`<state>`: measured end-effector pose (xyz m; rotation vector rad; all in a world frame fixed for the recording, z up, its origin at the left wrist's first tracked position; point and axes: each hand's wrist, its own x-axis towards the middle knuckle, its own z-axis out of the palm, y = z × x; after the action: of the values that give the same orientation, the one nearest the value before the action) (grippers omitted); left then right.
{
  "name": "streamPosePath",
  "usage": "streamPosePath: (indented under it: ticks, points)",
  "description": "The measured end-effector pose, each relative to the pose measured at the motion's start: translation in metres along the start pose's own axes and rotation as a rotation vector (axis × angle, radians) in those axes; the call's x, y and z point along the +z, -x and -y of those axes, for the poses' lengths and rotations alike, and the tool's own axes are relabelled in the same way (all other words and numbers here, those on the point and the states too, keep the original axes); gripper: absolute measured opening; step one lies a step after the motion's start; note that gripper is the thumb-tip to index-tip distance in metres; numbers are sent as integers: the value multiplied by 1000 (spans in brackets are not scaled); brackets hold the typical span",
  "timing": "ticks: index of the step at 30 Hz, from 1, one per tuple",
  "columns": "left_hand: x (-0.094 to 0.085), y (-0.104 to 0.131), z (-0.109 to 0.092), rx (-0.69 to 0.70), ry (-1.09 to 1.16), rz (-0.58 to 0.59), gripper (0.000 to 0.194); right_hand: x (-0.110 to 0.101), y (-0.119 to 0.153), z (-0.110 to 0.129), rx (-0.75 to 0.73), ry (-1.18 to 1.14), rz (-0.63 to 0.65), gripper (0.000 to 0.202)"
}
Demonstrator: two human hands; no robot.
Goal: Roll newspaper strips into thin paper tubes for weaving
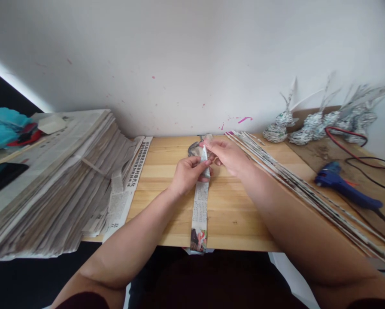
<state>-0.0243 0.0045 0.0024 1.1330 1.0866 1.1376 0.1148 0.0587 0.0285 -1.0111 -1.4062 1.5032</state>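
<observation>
A long newspaper strip (pixel 200 206) runs up the middle of the wooden table, its lower end reaching the front edge. My left hand (pixel 191 175) is closed on the strip near its upper end, thumb on top. At the pointed tip of the strip, my right hand (pixel 223 154) pinches the paper between thumb and fingers. Behind the hands lies a small bundle with a dark grey loop (pixel 194 149), partly hidden, whose kind I cannot make out.
A tall stack of newspapers (pixel 83 171) fills the left. Several thin rolled paper sticks (pixel 285 180) lie along the right. Beyond them are a blue glue gun (pixel 347 189) with its cord and several woven paper figures (pixel 308 126). A white wall stands behind the wooden table (pixel 163 219).
</observation>
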Motion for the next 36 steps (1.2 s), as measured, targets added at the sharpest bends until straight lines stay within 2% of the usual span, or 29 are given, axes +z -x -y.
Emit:
streamPosePath:
  ticks: [3,12,17,21,24,26,30,36]
  points:
    - [0,0,-2,-9,27,-17,34,-6,0,-1,-34,132,48,36]
    - [2,-1,1,-26,7,-54,36,-2,0,-9,-105,271,-60,25]
    - [1,-2,4,-17,-4,-40,36,4,1,-6,-57,177,-85,31]
    - [1,-3,4,-13,14,-49,37,1,3,3,27,142,22,41]
    - [1,-3,3,-13,43,-37,37,-9,3,4,20,204,163,34]
    - [1,-3,3,-21,44,-26,39,-13,1,2,17,203,186,29]
    - [1,-3,3,-29,54,-33,39,-11,0,-1,32,138,92,26]
    - [2,-1,4,-95,96,-17,35,-2,1,-1,35,86,20,26]
